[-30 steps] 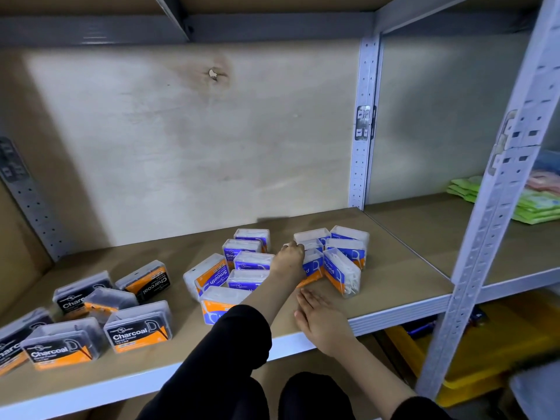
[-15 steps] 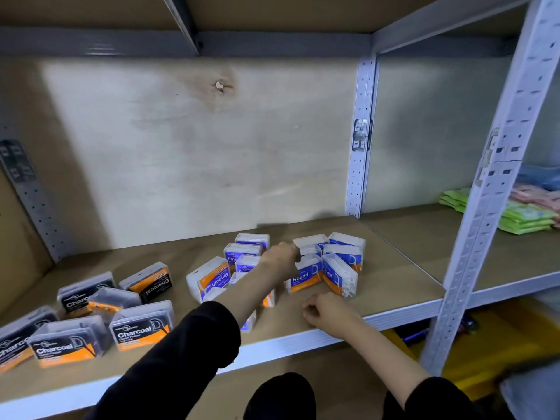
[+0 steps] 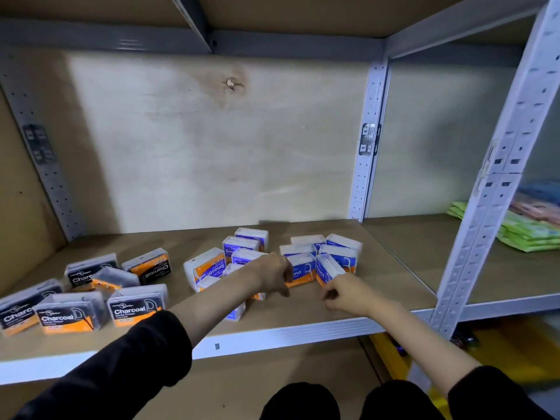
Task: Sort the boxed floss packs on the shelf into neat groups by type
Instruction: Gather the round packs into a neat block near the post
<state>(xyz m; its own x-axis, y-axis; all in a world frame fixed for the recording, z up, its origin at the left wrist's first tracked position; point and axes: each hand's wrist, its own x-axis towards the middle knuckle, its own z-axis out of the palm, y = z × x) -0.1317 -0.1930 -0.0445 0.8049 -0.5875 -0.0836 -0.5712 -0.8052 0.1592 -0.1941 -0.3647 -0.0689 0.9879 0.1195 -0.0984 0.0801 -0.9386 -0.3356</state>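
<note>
Several black-and-orange Charcoal floss boxes (image 3: pixel 136 310) lie loosely at the shelf's left. In the middle is a cluster of white, blue and orange Smooth boxes (image 3: pixel 209 268), some on their sides. Right of them stand several Round boxes (image 3: pixel 339 256) packed close together. My left hand (image 3: pixel 272 274) is curled against the left end of one Round box (image 3: pixel 300 272); whether it grips the box is hidden. My right hand (image 3: pixel 342 291) has its fingers curled in, with nothing in them, just in front of another Round box (image 3: pixel 328 268).
The wooden shelf board (image 3: pixel 303 313) has a white front rail. A perforated metal upright (image 3: pixel 472 237) stands at the right front. Green flat packs (image 3: pixel 527 234) lie on the neighbouring shelf. A yellow bin (image 3: pixel 515 350) sits below on the right.
My right hand rose from the shelf's front edge to the Round boxes and closed its fingers. My left hand slid slightly left and nearer, off the box tops. The view shifted.
</note>
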